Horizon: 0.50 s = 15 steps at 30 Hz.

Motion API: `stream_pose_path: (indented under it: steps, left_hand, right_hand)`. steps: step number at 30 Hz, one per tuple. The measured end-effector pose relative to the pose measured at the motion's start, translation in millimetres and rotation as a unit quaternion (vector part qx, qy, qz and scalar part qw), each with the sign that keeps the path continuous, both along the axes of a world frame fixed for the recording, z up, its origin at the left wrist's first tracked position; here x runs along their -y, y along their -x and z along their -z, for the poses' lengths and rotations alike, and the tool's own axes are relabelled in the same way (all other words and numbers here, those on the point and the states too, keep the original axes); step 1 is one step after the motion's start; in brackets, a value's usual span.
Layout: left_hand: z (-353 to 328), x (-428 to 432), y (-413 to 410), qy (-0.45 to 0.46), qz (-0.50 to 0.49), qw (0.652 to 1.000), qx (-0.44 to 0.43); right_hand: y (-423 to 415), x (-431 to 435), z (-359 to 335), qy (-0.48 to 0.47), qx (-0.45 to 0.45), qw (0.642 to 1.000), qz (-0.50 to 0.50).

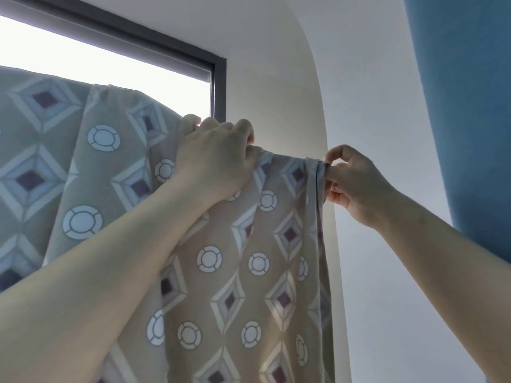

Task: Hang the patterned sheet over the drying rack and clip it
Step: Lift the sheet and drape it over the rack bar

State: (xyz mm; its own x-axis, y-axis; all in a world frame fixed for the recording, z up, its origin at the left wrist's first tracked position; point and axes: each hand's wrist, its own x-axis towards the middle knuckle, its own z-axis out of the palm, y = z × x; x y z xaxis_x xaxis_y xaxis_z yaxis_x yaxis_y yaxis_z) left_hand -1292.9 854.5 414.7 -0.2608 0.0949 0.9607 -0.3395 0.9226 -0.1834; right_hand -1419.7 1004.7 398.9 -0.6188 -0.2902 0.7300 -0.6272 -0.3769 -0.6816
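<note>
- Hanging up high and filling most of the view is the patterned sheet (249, 258). It's beige-grey with diamonds that have dark purple centres, plus white ring shapes. It's draped over something at the top and falls in long folds down past the bottom edge. Whatever carries it is hidden under the cloth.
- The top line of the sheet isn't level. It sits higher on the left in front of the glass and drops lower toward the right end, where both hands are.
- Behind it all is a plain white wall (359, 78) with a curved corner edge running down it.
- A blue curtain (464, 106) takes up the top right, well apart from the sheet.
- The window (83, 51) at top left is super bright, with a dark frame (219, 87) down its right side. The sheet covers its lower part.
- The left hand (218, 153) is on the top fold with its fingers curled over the cloth, gripping a bunch of it, and the forearm lies across the front of the sheet.
- The right hand (356, 186) is at the sheet's right-hand edge. Thumb and fingers are pinching the folded hem right at the top corner, with the other fingers curled.
</note>
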Motion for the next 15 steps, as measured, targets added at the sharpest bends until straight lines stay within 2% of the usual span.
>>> stream_pose_path:
  steps: [2,6,8,11,15]
  left_hand:
    - [2.7,-3.9,4.0,0.018,-0.001,0.999,0.046]
    - [3.5,-4.8,11.2,0.028,-0.008,0.999,0.012]
    - [4.6,-5.7,14.1,0.031,-0.011,0.999,0.001]
    - [5.4,-8.0,17.2,0.034,-0.008,0.999,-0.007]
    - [7.4,-7.9,20.5,0.038,-0.005,0.999,-0.011]
  right_hand:
    - [-4.9,-3.6,-0.8,-0.018,0.006,1.0,0.002]
    - [-14.9,-9.7,1.3,-0.035,0.039,0.998,-0.027]
    - [-17.2,-8.7,3.8,-0.065,0.009,0.997,0.035]
    - [-20.7,-2.7,4.4,-0.117,-0.072,0.976,0.168]
    - [-19.2,5.4,5.2,-0.125,-0.097,0.963,0.22]
